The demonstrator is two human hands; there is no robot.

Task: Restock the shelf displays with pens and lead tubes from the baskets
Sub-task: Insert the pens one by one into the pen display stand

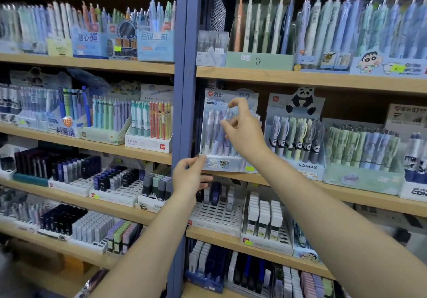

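Note:
A pale blue pen display box (213, 162) stands on the second shelf just right of the blue upright, filled with lilac and blue pens. My left hand (190, 177) pinches the box's lower left corner. My right hand (242, 127) is raised in front of the box, thumb and fingers closed on a clear-wrapped pen (227, 114) among the pens at the top. White slotted trays of lead tubes (218, 212) sit on the shelf below. No basket is in view.
A blue metal upright (182, 89) divides two shelf bays. A panda pen display (294, 140) stands right of the box, a green pen box (362, 175) beyond it. Wooden shelves above and below hold packed pen boxes and lead trays.

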